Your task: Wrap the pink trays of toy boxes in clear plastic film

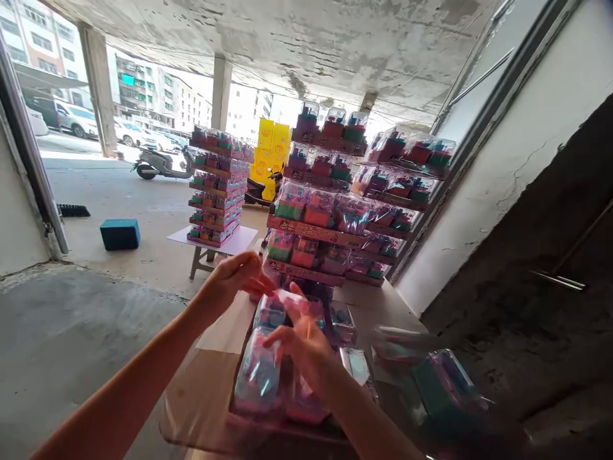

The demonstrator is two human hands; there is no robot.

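In the head view my left hand (242, 275) hovers over the far left corner of a cardboard tray (234, 383). Its fingers stretch to the right, apart and somewhat blurred. My right hand (309, 348) is above the middle of the same tray, thumb and fingers spread. A pale pink blur lies between the two hands; I cannot make out what it is. The tray holds several clear plastic boxes (258, 377) with coloured contents, partly hidden by my right hand and forearm. Clear plastic film (179, 415) spreads over the table at the tray's near left side.
Tall stacks of filled trays (311, 223) rise at the table's far end. Loose boxes (342, 322) stand right of the tray, with a green box (450, 383) farther right. Another stack (218, 185) is on a small table (249, 237). A blue block (119, 234) sits on the floor.
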